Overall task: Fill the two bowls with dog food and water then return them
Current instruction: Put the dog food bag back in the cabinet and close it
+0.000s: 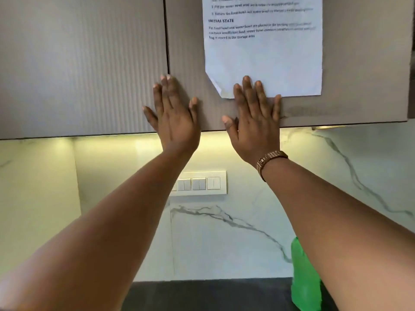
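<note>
- Bowls and dog food are out of view; a green bag (303,277) at the desk's (213,295) back edge is half hidden.
- Two hands: left hand (174,113) and right hand (256,122) lie flat, fingers spread, holding nothing, against one cabinet door (359,75).

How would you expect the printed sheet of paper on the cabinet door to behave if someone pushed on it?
The sheet of paper is probably thin and floppy: its lower left corner is already folded. It looks very light. Pushed sideways it would likely wrinkle rather than slide, since the right hand overlaps its bottom edge.
</note>
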